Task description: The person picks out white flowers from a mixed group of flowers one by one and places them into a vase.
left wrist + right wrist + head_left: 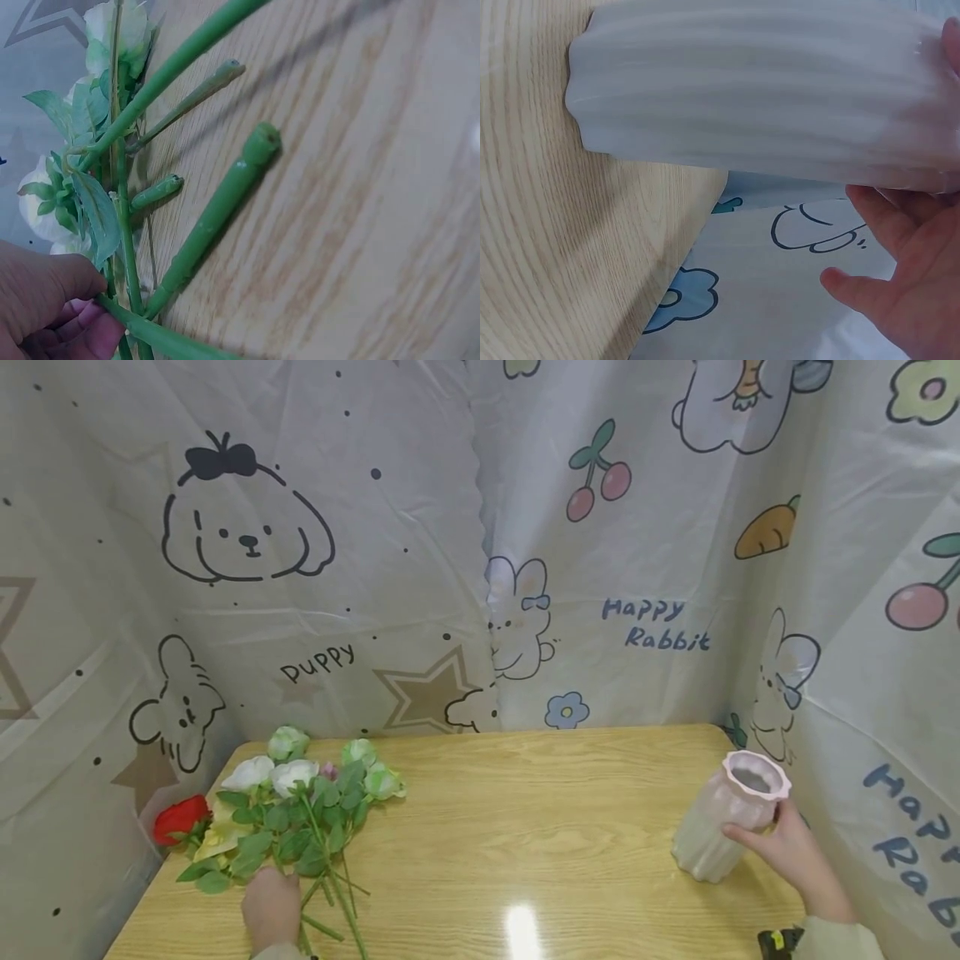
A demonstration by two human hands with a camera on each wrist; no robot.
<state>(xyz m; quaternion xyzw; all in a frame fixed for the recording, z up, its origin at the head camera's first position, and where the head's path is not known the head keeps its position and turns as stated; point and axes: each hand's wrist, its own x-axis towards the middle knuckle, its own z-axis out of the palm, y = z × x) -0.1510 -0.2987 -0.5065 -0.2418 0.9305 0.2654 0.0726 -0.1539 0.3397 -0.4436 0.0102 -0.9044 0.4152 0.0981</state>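
My hands are well apart. My left hand (272, 906) pinches at least one green stem (172, 342) between thumb and fingers; I can't tell how many others are caught. The flowers (279, 818) lie on the counter (525, 827), their heads beyond that hand and loose stem ends (261, 142) splayed to its right. My right hand (787, 852) grips the vase (712, 831) near its neck; whether the base sits flat or tips, I can't tell.

To do this well, I judge, the pinch should be firm and below the leaves (99, 217), minding where other stems cross, since a careless tug could drag the whole heap. The right hand wants a steady, gentle hold: the fluted wall looks smooth and could slip.

The vase is the only container I see. No stem rises from its mouth; its bottom is hidden.
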